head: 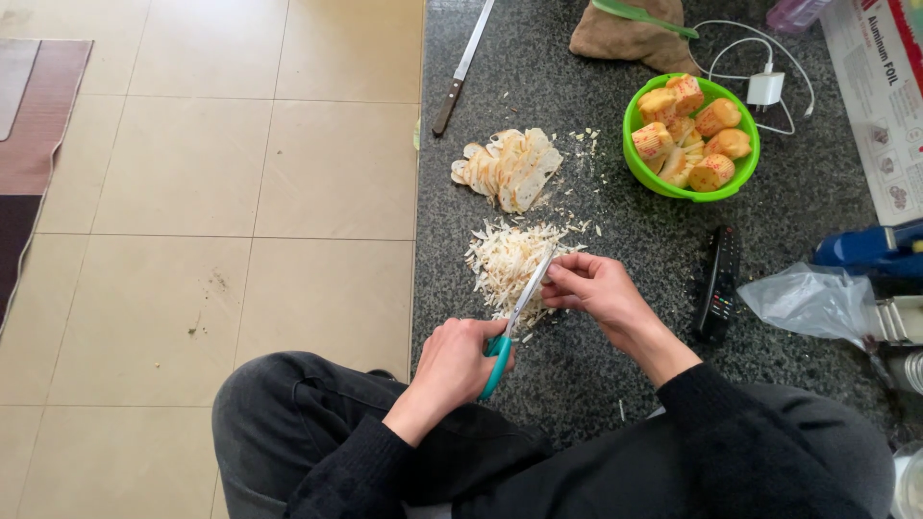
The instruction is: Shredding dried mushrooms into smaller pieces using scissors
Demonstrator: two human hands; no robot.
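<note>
fingers pinch paper shreds; teal scissors cutting.

You wear a black long-sleeved knit top, its ribbed cuffs ending at the wrists above your bare left hand and right hand; your legs are in dark charcoal trousers of a thick, slightly creased fabric, with no rings or watch visible
</note>
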